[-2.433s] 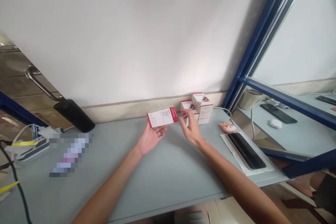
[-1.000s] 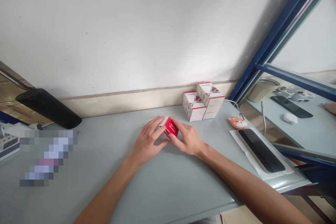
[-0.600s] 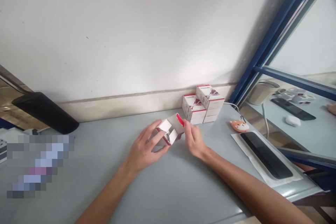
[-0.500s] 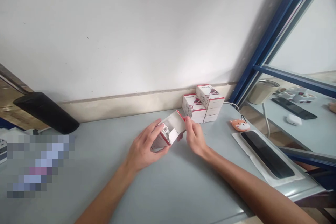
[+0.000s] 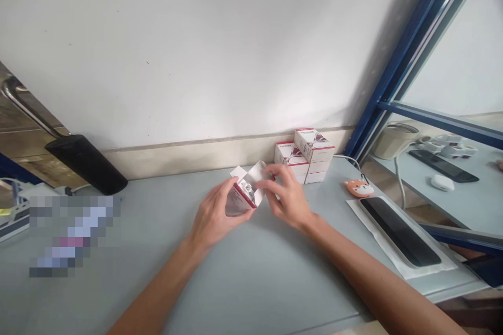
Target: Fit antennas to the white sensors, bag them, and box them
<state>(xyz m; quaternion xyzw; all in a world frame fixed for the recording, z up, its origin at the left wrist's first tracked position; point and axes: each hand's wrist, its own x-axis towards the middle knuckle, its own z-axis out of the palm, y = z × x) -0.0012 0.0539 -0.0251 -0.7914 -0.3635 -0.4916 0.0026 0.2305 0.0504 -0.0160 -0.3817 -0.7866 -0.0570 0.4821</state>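
Observation:
A small white-and-red cardboard box (image 5: pixel 240 201) is held up over the grey table by my left hand (image 5: pixel 212 217), whose fingers wrap round its left side and underside. Its top stands unfolded: a white side flap (image 5: pixel 238 172) sticks up at the left and the lid flap (image 5: pixel 257 171) leans back. Inside sits a white object (image 5: pixel 247 187), only partly visible, so its kind is unclear. At the box's right edge, my right hand (image 5: pixel 288 196) has its fingers bent and spread, the tips at the flaps; whether they touch is unclear.
Several similar boxes (image 5: pixel 314 145) are stacked by the wall. To the right are an orange animal-faced case (image 5: pixel 359 187) and a dark phone-like slab (image 5: pixel 401 230) on white sheet. A black padded bar (image 5: pixel 86 163) stands left. A blue-framed glass panel (image 5: pixel 440 123) borders the right.
My right hand has let go of the lid flap and its fingers have spread over the opening. A side flap now stands up at the box's left. The view has shifted slightly.

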